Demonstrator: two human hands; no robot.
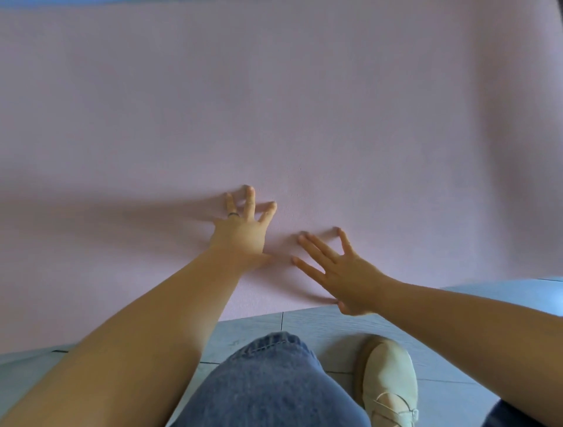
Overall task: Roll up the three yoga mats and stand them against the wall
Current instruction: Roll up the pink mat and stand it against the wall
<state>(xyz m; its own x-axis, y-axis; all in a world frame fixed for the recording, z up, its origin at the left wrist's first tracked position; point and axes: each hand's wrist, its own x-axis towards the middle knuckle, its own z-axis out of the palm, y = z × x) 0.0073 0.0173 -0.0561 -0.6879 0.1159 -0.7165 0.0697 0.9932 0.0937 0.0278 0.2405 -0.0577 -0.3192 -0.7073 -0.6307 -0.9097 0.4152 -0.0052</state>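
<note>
A pink yoga mat point(304, 106) lies flat on the floor and fills most of the view. Its near edge runs just in front of my knee. My left hand point(243, 228) rests on the mat with fingers spread and straight, a dark ring on one finger. My right hand point(338, 271) is spread with straight fingers just above or on the mat, near its front edge. Neither hand grips anything. No other mat shows clearly.
Grey floor tiles point(320, 326) lie along the mat's near edge. My knee in blue jeans point(268, 387) and a cream shoe point(387, 384) are on the tiles. A thin blue strip point(91, 1) shows at the top edge beyond the mat.
</note>
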